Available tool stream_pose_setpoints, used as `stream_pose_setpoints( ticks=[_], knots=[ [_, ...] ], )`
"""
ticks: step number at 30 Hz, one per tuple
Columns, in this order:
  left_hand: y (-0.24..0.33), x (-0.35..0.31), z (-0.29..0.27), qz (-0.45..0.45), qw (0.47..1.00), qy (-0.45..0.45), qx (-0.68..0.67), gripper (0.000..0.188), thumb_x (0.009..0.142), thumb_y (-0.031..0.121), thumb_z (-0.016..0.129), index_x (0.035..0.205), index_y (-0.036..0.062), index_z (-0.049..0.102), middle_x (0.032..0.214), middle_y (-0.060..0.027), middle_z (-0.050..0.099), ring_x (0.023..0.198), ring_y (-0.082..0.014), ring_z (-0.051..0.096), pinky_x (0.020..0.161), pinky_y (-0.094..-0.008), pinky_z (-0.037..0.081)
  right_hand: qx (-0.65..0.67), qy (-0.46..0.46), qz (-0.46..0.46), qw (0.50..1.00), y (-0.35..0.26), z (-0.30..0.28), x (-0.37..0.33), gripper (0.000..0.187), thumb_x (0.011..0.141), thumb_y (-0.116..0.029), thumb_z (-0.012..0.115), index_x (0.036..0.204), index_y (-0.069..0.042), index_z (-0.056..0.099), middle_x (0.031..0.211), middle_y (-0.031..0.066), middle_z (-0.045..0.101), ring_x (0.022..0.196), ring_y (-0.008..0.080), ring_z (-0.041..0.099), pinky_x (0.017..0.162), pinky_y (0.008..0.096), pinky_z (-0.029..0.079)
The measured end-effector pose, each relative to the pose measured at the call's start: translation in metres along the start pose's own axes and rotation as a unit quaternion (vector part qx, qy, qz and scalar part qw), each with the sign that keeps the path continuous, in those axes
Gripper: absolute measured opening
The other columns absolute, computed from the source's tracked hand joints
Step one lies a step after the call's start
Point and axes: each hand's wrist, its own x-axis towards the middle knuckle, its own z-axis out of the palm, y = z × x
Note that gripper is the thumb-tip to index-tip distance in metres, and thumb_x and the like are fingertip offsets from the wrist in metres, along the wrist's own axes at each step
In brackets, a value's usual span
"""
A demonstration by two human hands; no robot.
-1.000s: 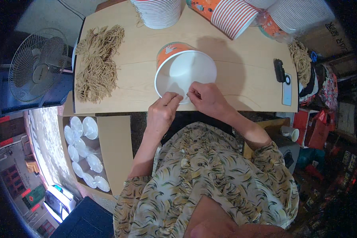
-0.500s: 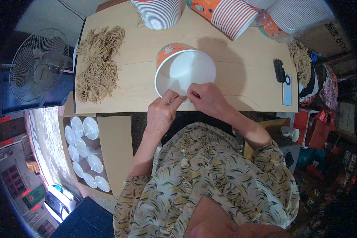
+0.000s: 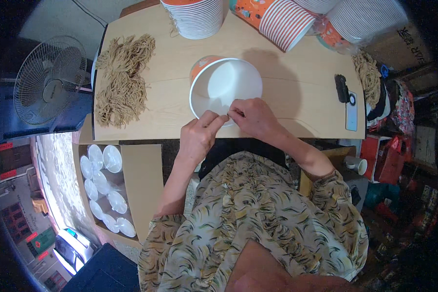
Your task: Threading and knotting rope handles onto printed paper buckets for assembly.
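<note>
Fingers [image 3: 216,121] drawn narrow, my left hand [image 3: 197,136] and right hand [image 3: 255,118] nearly meet at the near rim of the orange-and-white tub [image 3: 221,82]; I cannot tell whether they pinch anything. The tub rests on the tabletop [image 3: 168,112] with its mouth toward me, cord bundles [image 3: 124,80] to its left, a phone [image 3: 351,114] to its right, stacked tubs [image 3: 194,22] beyond

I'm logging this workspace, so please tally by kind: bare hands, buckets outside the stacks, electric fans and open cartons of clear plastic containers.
Hands (left hand, right hand): 2
Loose bucket: 1
Electric fan: 1
Open carton: 1
Total: 5
</note>
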Motion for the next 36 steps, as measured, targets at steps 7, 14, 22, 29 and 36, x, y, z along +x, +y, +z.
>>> stream_pose_setpoints(
  ticks=[7, 14, 22, 29, 36],
  knots=[
    [-0.004, 0.000, 0.004, 0.019, 0.999, 0.040, 0.001, 0.038, 0.072, 0.000, 0.065, 0.106, 0.0168, 0.071, 0.089, -0.0010, 0.063, 0.063, -0.0232, 0.064, 0.057, -0.0347, 0.055, -0.008, 0.016, -0.005, 1.000, -0.002, 0.002, 0.002, 0.020, 0.088, -0.020, 0.063, 0.081, -0.002, 0.069, 0.074, 0.0217, 0.067, 0.070, 0.0411, 0.067, 0.067, 0.0514, 0.054],
    [-0.005, 0.001, 0.004, 0.021, 0.999, 0.035, 0.005, 0.035, 0.073, 0.001, 0.064, 0.104, 0.0165, 0.072, 0.088, -0.0003, 0.063, 0.062, -0.0223, 0.063, 0.057, -0.0339, 0.054, -0.016, 0.001, 0.000, 1.000, 0.001, 0.004, 0.004, 0.020, 0.088, -0.020, 0.062, 0.080, -0.003, 0.070, 0.075, 0.0208, 0.068, 0.071, 0.0404, 0.067, 0.067, 0.0515, 0.053],
    [-0.007, -0.001, 0.004, 0.014, 0.999, 0.025, 0.025, 0.027, 0.075, 0.007, 0.072, 0.101, 0.0153, 0.073, 0.090, 0.0001, 0.065, 0.066, -0.0213, 0.065, 0.058, -0.0338, 0.054, -0.003, -0.020, -0.007, 1.000, 0.000, -0.001, 0.003, 0.021, 0.086, -0.020, 0.062, 0.077, -0.003, 0.070, 0.074, 0.0204, 0.067, 0.072, 0.0398, 0.066, 0.069, 0.0511, 0.053],
    [-0.007, 0.002, 0.005, 0.020, 0.999, 0.031, 0.012, 0.026, 0.074, 0.005, 0.067, 0.096, 0.0167, 0.075, 0.088, 0.0004, 0.064, 0.062, -0.0203, 0.063, 0.056, -0.0331, 0.053, -0.030, -0.004, -0.041, 0.999, 0.007, 0.001, 0.004, 0.015, 0.085, -0.019, 0.067, 0.083, -0.004, 0.071, 0.068, 0.0170, 0.064, 0.062, 0.0339, 0.065, 0.059, 0.0426, 0.050],
    [-0.004, 0.017, -0.016, -0.097, 0.990, 0.003, -0.099, 0.021, 0.081, 0.003, 0.070, 0.099, 0.0126, 0.076, 0.086, -0.0036, 0.064, 0.066, -0.0231, 0.064, 0.059, -0.0327, 0.053, 0.142, 0.037, -0.015, 0.989, -0.017, -0.035, 0.004, 0.010, 0.091, -0.013, 0.066, 0.095, -0.005, 0.071, 0.069, 0.0081, 0.066, 0.057, 0.0162, 0.061, 0.056, 0.0321, 0.048]
  ],
)
